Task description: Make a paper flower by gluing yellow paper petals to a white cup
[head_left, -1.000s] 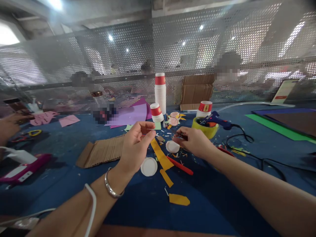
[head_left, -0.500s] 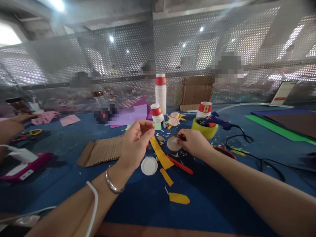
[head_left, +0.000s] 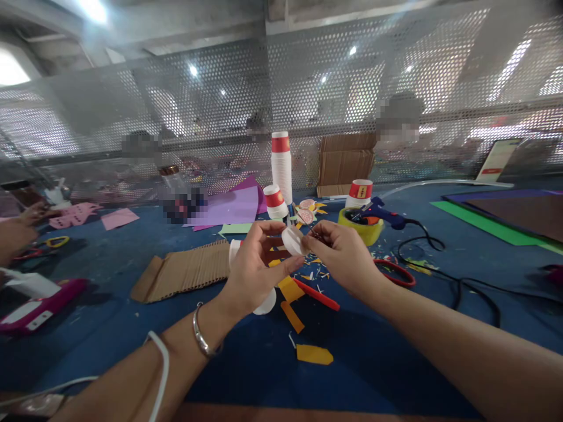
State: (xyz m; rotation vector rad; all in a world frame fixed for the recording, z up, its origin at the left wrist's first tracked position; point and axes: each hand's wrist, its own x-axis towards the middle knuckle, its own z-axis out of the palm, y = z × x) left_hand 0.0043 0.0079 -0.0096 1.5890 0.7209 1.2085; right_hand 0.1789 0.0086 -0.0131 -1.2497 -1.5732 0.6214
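My right hand (head_left: 347,255) is raised above the blue table (head_left: 246,357) and pinches a small white paper disc (head_left: 292,240) at its edge. My left hand (head_left: 255,264) is beside it, fingers curled, thumb stretched toward the disc; whether it touches the disc I cannot tell. Below my left hand lies another white disc (head_left: 266,302), partly hidden. Yellow paper strips (head_left: 291,290) and a red stick (head_left: 316,294) lie under the hands.
Corrugated cardboard (head_left: 185,272) lies left of my hands. Red-and-white paper cups (head_left: 281,167), yellow tape roll (head_left: 357,230), blue glue gun (head_left: 380,212) with black cord (head_left: 444,275) stand behind. Red scissors handle (head_left: 396,272) lies right. Another person's hand (head_left: 15,231) is at far left.
My right hand lifted the small white disc off the table and brought it up toward my left hand, which shifted right to meet it.
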